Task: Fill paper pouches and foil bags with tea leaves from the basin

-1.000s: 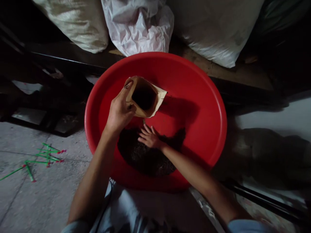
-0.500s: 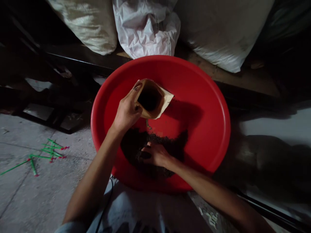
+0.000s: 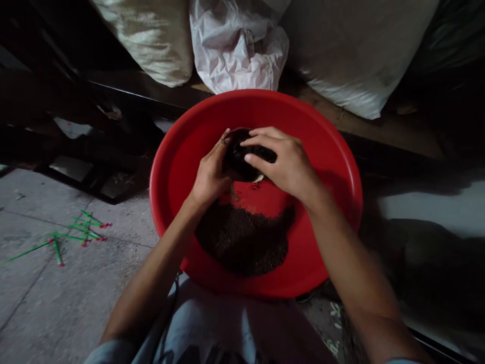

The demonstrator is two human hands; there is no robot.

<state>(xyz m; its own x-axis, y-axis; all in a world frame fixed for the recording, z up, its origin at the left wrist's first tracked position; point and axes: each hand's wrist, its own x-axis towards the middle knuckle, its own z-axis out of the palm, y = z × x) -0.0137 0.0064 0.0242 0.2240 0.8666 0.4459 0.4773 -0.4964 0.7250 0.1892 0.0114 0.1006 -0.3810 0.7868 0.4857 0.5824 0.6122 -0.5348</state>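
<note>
A large red basin point(image 3: 337, 242) stands before me, with a heap of dark, crumbly soil point(image 3: 246, 240) in its near part. Above the far half of the basin, my left hand point(image 3: 212, 174) grips the left side of a paper bag point(image 3: 259, 178), now mostly in shadow and behind my fingers. My right hand point(image 3: 286, 156) is over the bag's mouth with its fingers curled around dark soil.
White sacks point(image 3: 238, 60) stand behind the basin on a dark ledge. Thin green sticks with red ends point(image 3: 83, 230) lie on the grey floor point(image 3: 30, 303) at the left. A dark metal frame point(image 3: 91, 187) is beyond them.
My right hand has risen from the soil heap to the bag's mouth, carrying soil. My left hand still holds the bag, which now shows less of its pale paper.
</note>
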